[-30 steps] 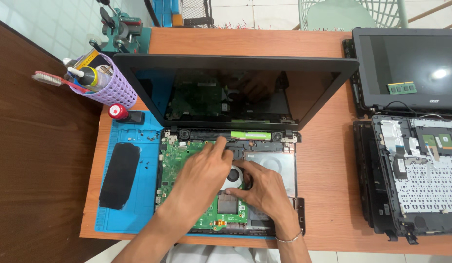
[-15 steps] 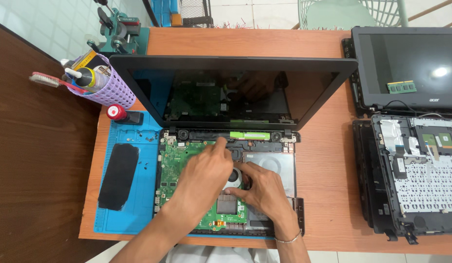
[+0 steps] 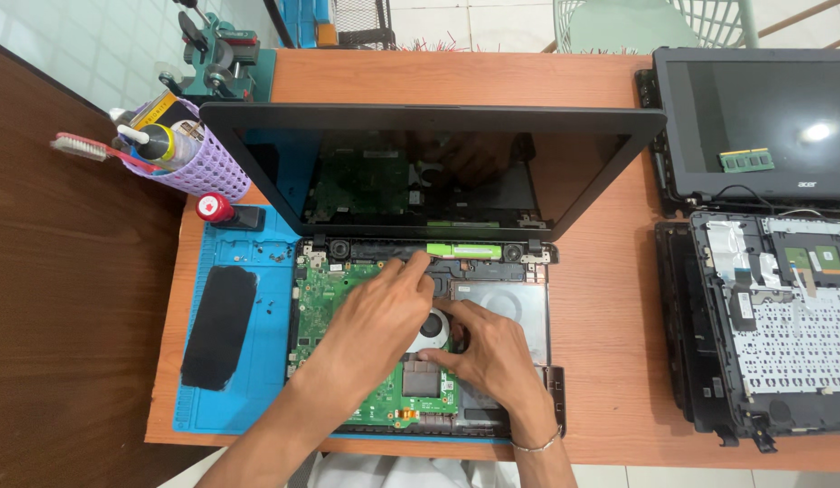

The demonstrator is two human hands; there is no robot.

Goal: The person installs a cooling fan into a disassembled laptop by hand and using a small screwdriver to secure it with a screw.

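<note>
An orange-brown desk (image 3: pixel 601 298) stands against a dark wooden panel on the left, with pale tiled floor beyond its far edge. A blue work mat (image 3: pixel 257 271) covers the desk's near left part, and on it lies an opened laptop (image 3: pixel 420 271) with its keyboard cover off, the screen tilted back and the green motherboard (image 3: pixel 325 289) bared. The left hand (image 3: pixel 375 321) lies flat over the board, forefinger stretched to the hinge bar beside a green strip (image 3: pixel 463 249). The right hand (image 3: pixel 492 357) presses fingertips against the round cooling fan (image 3: pixel 431 327) at the board's middle; neither hand pinches anything. Both hands sit just where they were half a second earlier, the laptop unmoved. A lilac tool basket (image 3: pixel 198 163) stands at the desk's far left corner, and a second dismantled laptop (image 3: pixel 764 271) lies along the right edge.
</note>
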